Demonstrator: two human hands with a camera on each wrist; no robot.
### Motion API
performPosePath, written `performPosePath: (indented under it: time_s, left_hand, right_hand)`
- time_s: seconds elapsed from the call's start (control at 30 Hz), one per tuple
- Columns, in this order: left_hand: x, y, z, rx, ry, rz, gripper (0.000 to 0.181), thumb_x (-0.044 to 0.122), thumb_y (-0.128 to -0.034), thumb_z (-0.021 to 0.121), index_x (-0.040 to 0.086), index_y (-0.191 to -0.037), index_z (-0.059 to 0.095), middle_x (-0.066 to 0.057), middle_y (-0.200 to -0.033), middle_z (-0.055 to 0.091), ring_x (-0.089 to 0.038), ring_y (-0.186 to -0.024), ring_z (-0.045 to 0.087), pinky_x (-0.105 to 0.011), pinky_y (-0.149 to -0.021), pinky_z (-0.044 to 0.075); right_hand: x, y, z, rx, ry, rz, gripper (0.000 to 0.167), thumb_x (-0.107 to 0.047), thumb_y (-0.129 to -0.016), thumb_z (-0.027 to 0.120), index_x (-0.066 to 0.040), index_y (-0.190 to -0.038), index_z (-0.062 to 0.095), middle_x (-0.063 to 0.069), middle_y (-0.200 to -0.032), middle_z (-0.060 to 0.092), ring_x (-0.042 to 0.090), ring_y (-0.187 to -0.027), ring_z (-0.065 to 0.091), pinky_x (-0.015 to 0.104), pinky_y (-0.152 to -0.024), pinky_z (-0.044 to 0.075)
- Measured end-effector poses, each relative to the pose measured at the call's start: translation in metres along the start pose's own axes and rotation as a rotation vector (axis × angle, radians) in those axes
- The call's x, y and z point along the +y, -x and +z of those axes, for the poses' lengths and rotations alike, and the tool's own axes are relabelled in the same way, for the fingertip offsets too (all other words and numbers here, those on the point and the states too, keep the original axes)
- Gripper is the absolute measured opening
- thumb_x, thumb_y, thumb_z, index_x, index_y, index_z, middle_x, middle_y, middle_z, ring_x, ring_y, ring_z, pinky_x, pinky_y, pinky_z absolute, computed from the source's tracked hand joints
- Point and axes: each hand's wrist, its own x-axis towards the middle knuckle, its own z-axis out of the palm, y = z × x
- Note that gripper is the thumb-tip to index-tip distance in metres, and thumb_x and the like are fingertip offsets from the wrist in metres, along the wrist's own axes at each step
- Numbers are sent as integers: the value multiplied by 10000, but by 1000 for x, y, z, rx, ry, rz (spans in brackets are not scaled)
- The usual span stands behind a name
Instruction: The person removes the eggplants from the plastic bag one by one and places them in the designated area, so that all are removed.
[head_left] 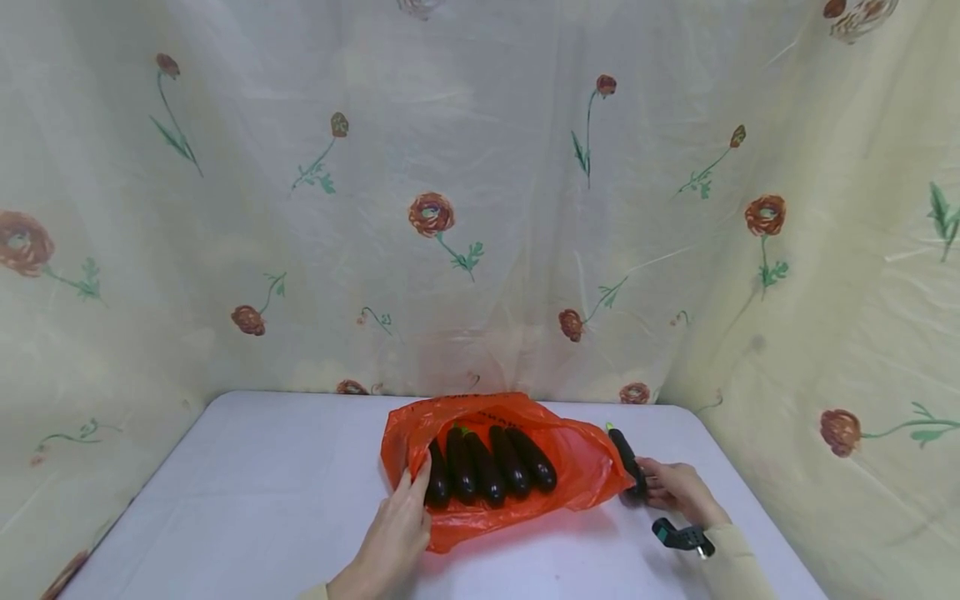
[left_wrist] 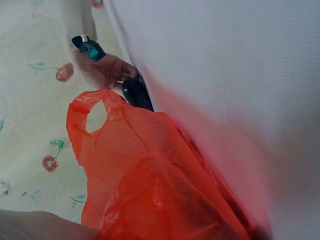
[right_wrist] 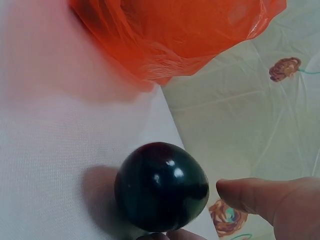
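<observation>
An orange-red plastic bag [head_left: 585, 454] lies on the table with its mouth toward me and several dark, glossy eggplants [head_left: 487, 471] side by side inside. My left hand [head_left: 397, 525] pinches the bag's rim at its left side. Just right of the bag, one more eggplant [head_left: 626, 458] lies outside it, green stem end pointing away. My right hand [head_left: 675, 487] is at this eggplant's right side. In the right wrist view the thumb [right_wrist: 255, 195] stands slightly apart from the eggplant [right_wrist: 161, 187], and fingertips show at its lower edge; the other fingers are mostly hidden.
A white cloth covers the table [head_left: 285, 483]. Behind it and at both sides hangs a pale curtain [head_left: 495, 250] with a flower print. One bag handle loop [left_wrist: 82, 117] sticks out toward the right hand in the left wrist view. A black device [head_left: 682, 536] is strapped to the right wrist.
</observation>
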Motion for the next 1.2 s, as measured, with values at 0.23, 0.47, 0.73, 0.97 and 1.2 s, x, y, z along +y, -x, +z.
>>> performPosePath:
  time_s: [0.23, 0.47, 0.73, 0.97, 1.2]
  left_hand:
    - [1, -1, 0, -1, 5, -5, 750, -91, -815, 651, 22, -1487, 338, -241, -1482, 389, -168, -790, 626, -362, -745, 572]
    - [1, -1, 0, -3, 7, -8, 746, -90, -813, 649, 19, -1485, 342, -249, -1485, 382, -152, -740, 606, -359, -733, 574]
    - [0, -1, 1, 8, 4, -3, 736, -85, -818, 644, 21, -1483, 347, -243, -1484, 386, -146, -736, 603, -358, -739, 574]
    - [0, -2, 1, -15, 21, -19, 740, -83, -821, 645, 22, -1487, 339, -238, -1493, 376, -156, -764, 613, -377, -761, 570]
    - [-1, -2, 1, -15, 19, -17, 743, -86, -817, 647, 18, -1485, 340, -245, -1491, 375, -161, -764, 615, -388, -763, 569]
  right_hand:
    - [-1, -1, 0, -18, -4, -6, 641, -375, -956, 547, 155, -1308, 463, 278, -1067, 626, 193, -781, 634, 312, -738, 578]
    - [1, -1, -1, -26, 13, -28, 641, -392, -960, 541, 145, -1305, 476, 263, -1071, 635, 197, -807, 635, 314, -745, 575]
    - [2, -3, 0, -19, 13, -33, 638, -394, -961, 540, 126, -1326, 475, 261, -1079, 637, 200, -808, 634, 312, -743, 574]
    - [3, -3, 3, -16, 22, -48, 627, -400, -949, 558, 104, -1319, 504, 228, -1049, 658, 204, -803, 629, 312, -737, 574]
    - [-3, 0, 12, -20, 43, -46, 607, -420, -937, 574, 77, -1285, 550, 160, -995, 699, 221, -805, 641, 320, -747, 575]
